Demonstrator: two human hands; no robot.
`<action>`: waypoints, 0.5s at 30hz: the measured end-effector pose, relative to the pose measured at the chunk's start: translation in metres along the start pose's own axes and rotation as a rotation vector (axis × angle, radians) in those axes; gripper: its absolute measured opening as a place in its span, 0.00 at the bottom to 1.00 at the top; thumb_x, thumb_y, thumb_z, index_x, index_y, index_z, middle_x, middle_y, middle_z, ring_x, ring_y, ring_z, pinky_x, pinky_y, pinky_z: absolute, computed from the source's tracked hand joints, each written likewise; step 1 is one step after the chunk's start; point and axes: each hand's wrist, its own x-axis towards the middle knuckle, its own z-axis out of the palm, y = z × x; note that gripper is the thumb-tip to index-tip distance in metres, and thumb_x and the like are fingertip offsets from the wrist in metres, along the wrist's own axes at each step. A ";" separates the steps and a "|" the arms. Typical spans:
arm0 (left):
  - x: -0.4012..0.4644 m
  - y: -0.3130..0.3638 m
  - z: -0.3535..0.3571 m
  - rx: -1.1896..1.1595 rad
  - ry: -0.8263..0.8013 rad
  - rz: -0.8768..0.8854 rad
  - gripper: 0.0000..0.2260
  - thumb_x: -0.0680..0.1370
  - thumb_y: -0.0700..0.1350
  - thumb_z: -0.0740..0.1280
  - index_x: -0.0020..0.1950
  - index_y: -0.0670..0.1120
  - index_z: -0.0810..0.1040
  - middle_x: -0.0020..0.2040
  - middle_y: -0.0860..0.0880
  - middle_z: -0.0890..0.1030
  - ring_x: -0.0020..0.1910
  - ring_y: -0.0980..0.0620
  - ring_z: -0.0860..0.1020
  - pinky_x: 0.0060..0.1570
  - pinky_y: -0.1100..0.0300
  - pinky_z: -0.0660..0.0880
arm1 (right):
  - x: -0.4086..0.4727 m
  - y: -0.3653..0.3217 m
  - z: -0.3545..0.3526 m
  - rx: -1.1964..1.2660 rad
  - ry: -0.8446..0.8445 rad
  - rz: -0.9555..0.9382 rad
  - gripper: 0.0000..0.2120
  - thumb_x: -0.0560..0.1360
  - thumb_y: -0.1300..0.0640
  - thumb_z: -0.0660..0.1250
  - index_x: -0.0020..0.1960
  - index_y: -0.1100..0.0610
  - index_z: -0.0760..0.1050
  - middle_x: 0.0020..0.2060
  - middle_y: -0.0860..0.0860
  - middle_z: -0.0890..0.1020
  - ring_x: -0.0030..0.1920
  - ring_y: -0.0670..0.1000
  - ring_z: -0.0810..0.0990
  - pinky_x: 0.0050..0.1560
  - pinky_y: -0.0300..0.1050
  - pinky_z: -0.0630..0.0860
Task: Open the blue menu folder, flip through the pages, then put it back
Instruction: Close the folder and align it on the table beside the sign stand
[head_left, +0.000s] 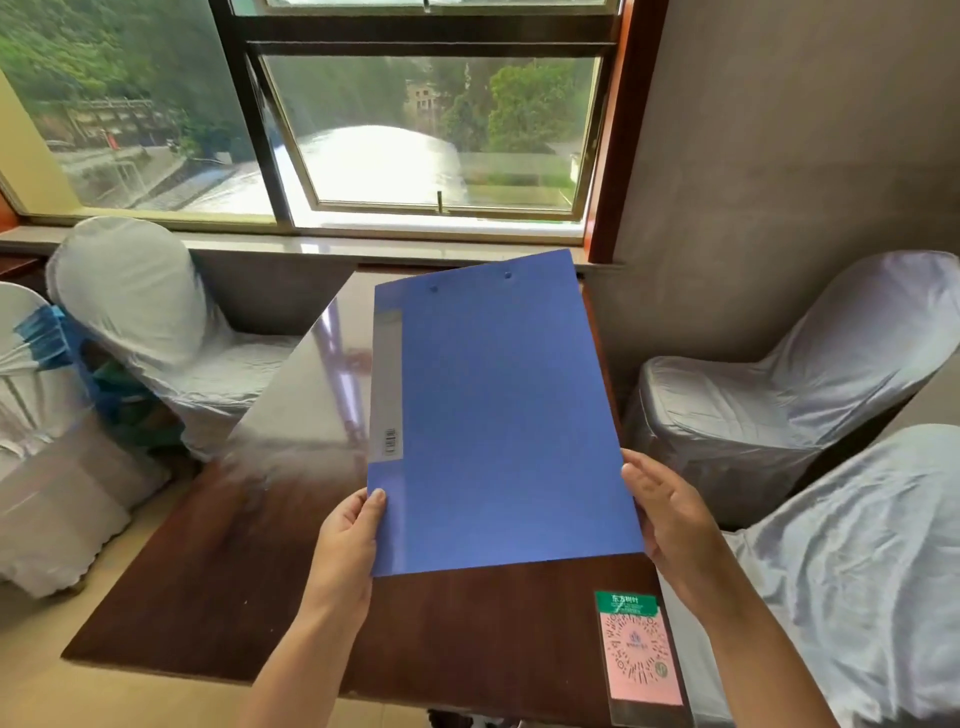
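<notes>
Head view: both hands' grip (347, 540) holds closed blue folder (498, 415).

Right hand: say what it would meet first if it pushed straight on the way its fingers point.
The right hand points up and left, its fingertips already at the right edge of the blue menu folder. It would probably meet that edge at once, or slip beneath the cover; depth is unclear.

Two bare forearms, left hand (349, 540), right hand (670, 514), sleeveless, ringless.

Blue folder (504, 415), grey spine strip; dark brown table (218, 582); pink-green QR card (640, 656); white chair covers (769, 410).
</notes>
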 end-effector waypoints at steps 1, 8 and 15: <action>0.001 -0.002 -0.001 0.023 0.009 -0.008 0.10 0.81 0.44 0.58 0.50 0.44 0.78 0.47 0.44 0.84 0.44 0.45 0.82 0.37 0.57 0.80 | -0.001 0.002 0.000 -0.052 0.012 0.003 0.09 0.76 0.55 0.61 0.55 0.49 0.76 0.46 0.45 0.85 0.49 0.51 0.84 0.38 0.42 0.81; 0.009 -0.036 -0.004 0.125 0.013 -0.125 0.10 0.81 0.44 0.57 0.51 0.44 0.78 0.46 0.44 0.83 0.44 0.44 0.82 0.38 0.53 0.78 | -0.002 0.047 -0.010 -0.284 0.081 0.124 0.09 0.76 0.62 0.65 0.45 0.48 0.77 0.42 0.44 0.84 0.42 0.43 0.84 0.32 0.34 0.78; 0.016 -0.112 -0.010 0.326 0.047 -0.285 0.10 0.81 0.44 0.58 0.49 0.42 0.77 0.46 0.42 0.83 0.42 0.44 0.81 0.38 0.53 0.76 | -0.010 0.137 -0.005 -0.693 0.139 0.332 0.05 0.76 0.58 0.64 0.50 0.51 0.72 0.44 0.47 0.80 0.44 0.48 0.79 0.43 0.50 0.81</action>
